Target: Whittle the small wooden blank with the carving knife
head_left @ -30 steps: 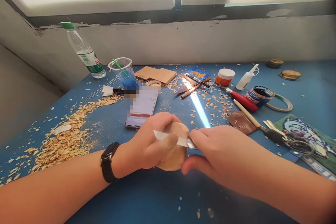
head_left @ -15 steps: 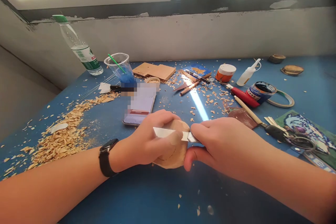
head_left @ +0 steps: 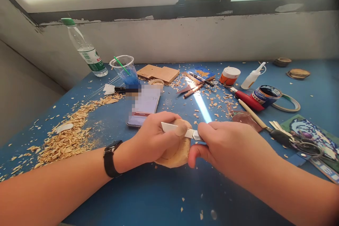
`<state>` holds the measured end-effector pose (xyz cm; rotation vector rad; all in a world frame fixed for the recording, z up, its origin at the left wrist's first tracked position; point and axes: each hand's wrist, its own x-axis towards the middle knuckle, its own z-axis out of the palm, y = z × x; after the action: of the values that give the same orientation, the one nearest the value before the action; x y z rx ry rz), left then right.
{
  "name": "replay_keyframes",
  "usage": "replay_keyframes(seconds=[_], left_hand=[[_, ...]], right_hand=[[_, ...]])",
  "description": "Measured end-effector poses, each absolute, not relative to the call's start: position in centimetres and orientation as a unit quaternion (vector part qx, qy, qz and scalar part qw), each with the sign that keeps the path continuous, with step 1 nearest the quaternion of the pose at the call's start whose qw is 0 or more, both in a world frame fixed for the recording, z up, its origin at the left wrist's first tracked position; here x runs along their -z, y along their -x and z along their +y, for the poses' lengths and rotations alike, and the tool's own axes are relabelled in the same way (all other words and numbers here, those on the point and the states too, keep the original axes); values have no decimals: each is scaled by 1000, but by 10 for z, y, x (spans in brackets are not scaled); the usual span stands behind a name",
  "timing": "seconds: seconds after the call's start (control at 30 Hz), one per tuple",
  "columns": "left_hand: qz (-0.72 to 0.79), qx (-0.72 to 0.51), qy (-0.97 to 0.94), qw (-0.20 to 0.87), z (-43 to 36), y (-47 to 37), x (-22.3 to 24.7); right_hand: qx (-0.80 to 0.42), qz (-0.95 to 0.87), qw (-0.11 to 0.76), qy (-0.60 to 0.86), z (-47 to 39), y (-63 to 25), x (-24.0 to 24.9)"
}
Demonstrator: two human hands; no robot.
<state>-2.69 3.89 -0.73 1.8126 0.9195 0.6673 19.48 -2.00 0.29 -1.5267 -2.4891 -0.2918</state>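
Left hand: here it is, fingers wrapped round a piece of wood, thumb pressed over the blade of a knife.
Right hand: fingers curled tight on the knife's handle, which is mostly hidden in the grip; the thumb drops by the wood's rim — touching or just apart, I can't tell.
Blade: lying across the top of the wood, tip toward the left hand; this looks like a shaving cut in hand, the left thumb apparently pushing.
Another cut: would call for a steady hold, a low blade angle and the thumb kept off the edge; a slip could run into the left hand.
Wood: pale, bare and roundish, with an uneven, pared-looking rim and a faint curved line on its face; it's between the hands, over the near part of the table, a good share of it covered.
Keys: off to the right, well apart from the work.
Phone: flat just beyond the left hand, screen up.
Shavings: a big pale heap out left — plenty of it.
Far side: cup, bottle and paint jar, all standing toward the wall.
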Motion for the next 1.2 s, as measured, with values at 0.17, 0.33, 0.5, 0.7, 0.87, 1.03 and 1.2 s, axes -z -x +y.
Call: replay_keyframes(seconds=[0.17, 0.33, 0.5, 0.7, 0.87, 1.03, 1.2], left_hand=[[383, -275, -742, 478, 38, 27, 9], [392, -275, -755, 447, 37, 26, 7], [423, -270, -744, 442, 35, 24, 5], [455, -308, -717, 429, 34, 26, 9], [367, -306, -748, 460, 34, 31, 10], [273, -272, -827, 409, 33, 33, 0], [357, -274, -859, 244, 48, 45, -8]], right_hand=[[135, -836, 124, 517, -22, -195, 1], [168, -828, 133, 517, -25, -193, 5], [178, -822, 143, 522, -24, -194, 8], [161, -811, 119, 550, -17, -199, 2], [45, -824, 117, 553, -15, -199, -6], [-109, -801, 113, 578, -9, -198, -10], [-192, -764, 122, 604, 0, -198, -7]])
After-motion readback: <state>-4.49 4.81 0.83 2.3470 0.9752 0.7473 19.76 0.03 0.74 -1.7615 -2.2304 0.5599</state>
